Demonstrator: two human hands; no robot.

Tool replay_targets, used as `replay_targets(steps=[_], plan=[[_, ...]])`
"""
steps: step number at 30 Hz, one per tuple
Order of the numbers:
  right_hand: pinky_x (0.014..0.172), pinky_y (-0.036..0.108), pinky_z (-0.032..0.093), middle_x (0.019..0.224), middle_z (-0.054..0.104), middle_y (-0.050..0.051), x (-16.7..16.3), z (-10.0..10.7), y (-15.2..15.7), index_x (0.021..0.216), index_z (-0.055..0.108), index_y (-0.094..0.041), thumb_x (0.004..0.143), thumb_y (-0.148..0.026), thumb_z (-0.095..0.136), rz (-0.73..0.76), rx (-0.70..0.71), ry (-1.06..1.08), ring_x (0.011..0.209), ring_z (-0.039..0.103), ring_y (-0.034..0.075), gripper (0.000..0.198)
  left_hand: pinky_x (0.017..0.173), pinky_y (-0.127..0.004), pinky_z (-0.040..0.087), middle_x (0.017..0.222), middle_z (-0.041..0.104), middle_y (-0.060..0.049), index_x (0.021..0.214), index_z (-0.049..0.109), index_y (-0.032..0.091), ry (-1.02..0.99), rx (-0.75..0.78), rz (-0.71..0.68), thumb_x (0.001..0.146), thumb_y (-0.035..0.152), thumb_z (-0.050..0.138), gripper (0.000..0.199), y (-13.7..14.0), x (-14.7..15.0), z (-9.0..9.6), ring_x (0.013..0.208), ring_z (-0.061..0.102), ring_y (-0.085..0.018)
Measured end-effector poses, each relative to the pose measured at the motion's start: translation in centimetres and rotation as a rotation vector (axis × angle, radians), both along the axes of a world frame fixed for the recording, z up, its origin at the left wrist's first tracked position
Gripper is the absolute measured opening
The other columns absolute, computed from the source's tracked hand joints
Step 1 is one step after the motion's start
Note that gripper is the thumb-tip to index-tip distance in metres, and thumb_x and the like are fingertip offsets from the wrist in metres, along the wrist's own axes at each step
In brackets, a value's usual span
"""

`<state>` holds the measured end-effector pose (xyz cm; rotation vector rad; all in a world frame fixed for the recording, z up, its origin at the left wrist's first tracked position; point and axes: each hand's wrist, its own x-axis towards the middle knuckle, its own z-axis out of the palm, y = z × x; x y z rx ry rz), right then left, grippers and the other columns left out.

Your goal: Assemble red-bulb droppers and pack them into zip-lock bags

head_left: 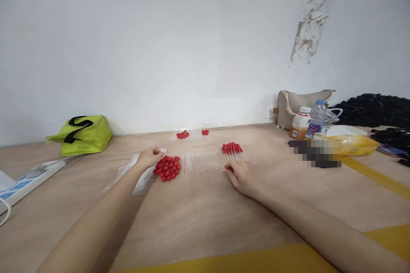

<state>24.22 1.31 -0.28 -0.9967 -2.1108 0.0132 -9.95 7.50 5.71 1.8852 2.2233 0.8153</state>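
Note:
My right hand (240, 176) pinches one thin clear dropper tube (216, 165), which points left from the fingertips. Just beyond that hand lies a row of tubes fitted with red bulbs (232, 148). A line of bare clear tubes (198, 161) is laid out side by side between my hands. To their left sits a pile of loose red rubber bulbs (167, 169). My left hand (149, 158) hovers at the pile's upper left, over clear plastic bags (143, 182). Its fingers are closed together, and whatever they may hold is too small to make out.
Near the wall lie clear bags with red bulbs (183, 135) and tubes. A lime-green bag (86, 134) and a power strip (35, 179) are on the left. Two bottles (301, 123), a beige bag (288, 104) and a yellow packet (355, 143) stand right. Yellow tape (224, 263) crosses the front.

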Motion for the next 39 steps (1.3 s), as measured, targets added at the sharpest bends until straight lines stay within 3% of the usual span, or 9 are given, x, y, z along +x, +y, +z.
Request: replay_targets(steps=[7, 14, 20, 23, 25, 28, 31, 36, 39], plan=[[0.070, 0.032, 0.040, 0.084, 0.060, 0.008, 0.0, -0.6, 0.0, 0.099, 0.051, -0.017, 0.084, -0.018, 0.039, 0.004, 0.061, 0.018, 0.078, 0.055, 0.018, 0.019, 0.046, -0.023, 0.033, 0.043, 0.054, 0.000, 0.043, 0.054, 0.017, -0.067, -0.156, 0.034, 0.055, 0.031, 0.062, 0.020, 2.4, 0.6, -0.6, 0.052, 0.055, -0.019], [0.070, 0.030, 0.038, 0.082, 0.058, 0.006, 0.0, -0.4, -0.3, 0.097, 0.055, -0.017, 0.085, -0.018, 0.038, -0.006, 0.062, -0.039, 0.075, 0.054, 0.016, 0.021, 0.052, -0.024, 0.037, 0.052, 0.057, -0.001, 0.055, 0.055, 0.016, -0.168, 0.011, 0.056, 0.060, 0.029, 0.058, 0.015, 1.9, 0.9, -0.3, 0.059, 0.057, -0.020], [0.071, 0.028, 0.035, 0.082, 0.059, 0.005, -0.1, 0.1, -0.7, 0.090, 0.055, -0.017, 0.085, -0.018, 0.038, 0.000, 0.010, 0.006, 0.076, 0.054, 0.014, 0.018, 0.063, -0.023, 0.044, 0.082, 0.062, -0.004, 0.093, 0.049, 0.016, -0.324, 0.224, -0.171, 0.077, 0.040, 0.045, 0.029, -3.2, 4.8, -0.2, 0.074, 0.059, -0.015], [0.071, 0.028, 0.034, 0.077, 0.059, 0.002, -0.3, 0.1, -0.8, 0.085, 0.055, -0.018, 0.084, -0.020, 0.039, -0.006, -0.008, 0.000, 0.069, 0.053, 0.012, 0.016, 0.056, -0.024, 0.044, 0.071, 0.059, 0.000, 0.102, 0.045, 0.017, -0.575, 0.159, -0.434, 0.077, 0.042, 0.046, 0.036, -6.3, 7.7, -1.7, 0.059, 0.056, -0.012], [0.072, 0.028, 0.032, 0.073, 0.060, 0.001, -0.5, 0.1, -0.9, 0.083, 0.055, -0.018, 0.084, -0.022, 0.040, -0.015, -0.017, -0.012, 0.064, 0.052, 0.011, 0.016, 0.059, -0.025, 0.045, 0.070, 0.060, -0.002, 0.091, 0.052, 0.015, -0.743, 0.059, -0.537, 0.074, 0.043, 0.051, 0.033, -7.7, 9.3, -2.9, 0.061, 0.057, -0.013], [0.073, 0.029, 0.029, 0.070, 0.061, 0.000, -0.8, 0.2, -1.3, 0.080, 0.056, -0.018, 0.083, -0.024, 0.041, -0.024, -0.016, -0.020, 0.061, 0.052, 0.010, 0.017, 0.071, -0.028, 0.046, 0.077, 0.063, -0.005, 0.080, 0.056, 0.013, -0.881, -0.040, -0.547, 0.072, 0.039, 0.057, 0.027, -8.9, 10.7, -4.5, 0.072, 0.060, -0.015], [0.073, 0.029, 0.028, 0.069, 0.061, 0.000, -1.0, 0.3, -1.6, 0.078, 0.056, -0.017, 0.083, -0.024, 0.041, 0.000, -0.003, -0.033, 0.062, 0.052, 0.011, 0.017, 0.072, -0.030, 0.046, 0.076, 0.064, -0.004, 0.077, 0.053, 0.015, -0.898, -0.076, -0.541, 0.069, 0.034, 0.064, 0.024, -9.2, 11.0, -5.4, 0.075, 0.061, -0.016], [0.075, 0.030, 0.026, 0.070, 0.061, 0.001, -1.0, 0.2, -1.8, 0.080, 0.056, -0.017, 0.084, -0.025, 0.039, 0.060, 0.034, -0.048, 0.062, 0.051, 0.011, 0.019, 0.076, -0.031, 0.047, 0.080, 0.062, -0.001, 0.093, 0.050, 0.017, -0.961, -0.060, -0.595, 0.071, 0.035, 0.062, 0.031, -9.1, 11.0, -5.6, 0.075, 0.064, -0.015], [0.076, 0.031, 0.027, 0.073, 0.062, 0.002, -1.1, 0.3, -2.1, 0.082, 0.056, -0.017, 0.085, -0.025, 0.038, 0.084, 0.029, -0.055, 0.065, 0.052, 0.011, 0.019, 0.078, -0.032, 0.047, 0.082, 0.064, -0.004, 0.095, 0.056, 0.015, -0.876, -0.066, -0.619, 0.074, 0.039, 0.058, 0.033, -9.1, 11.3, -5.4, 0.079, 0.063, -0.017]])
